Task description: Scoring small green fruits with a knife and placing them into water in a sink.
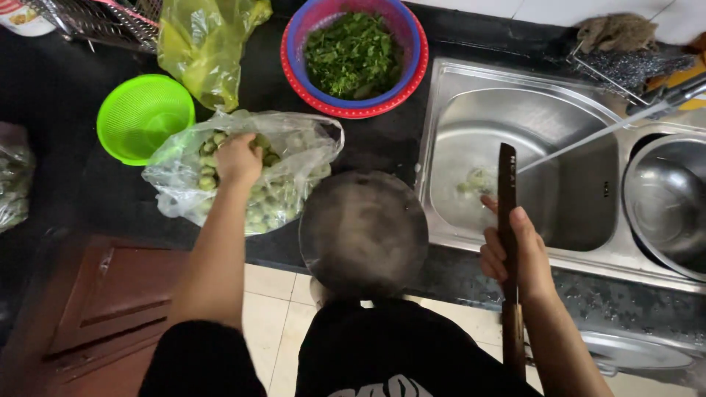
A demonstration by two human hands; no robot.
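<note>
Inside the clear plastic bag (243, 176) of small green fruits (265, 202) on the dark tabletop (66, 110), the left hand (237, 158) is closed over fruits. Beside the sink (529, 147), a knife (507, 220) is gripped upright by the right hand (515, 254) fingers.

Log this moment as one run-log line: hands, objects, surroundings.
left hand: inside clear bag of small green vegetables | right hand: grips knife, blade over sink | nearby: green colander, basin of chopped greens
</note>
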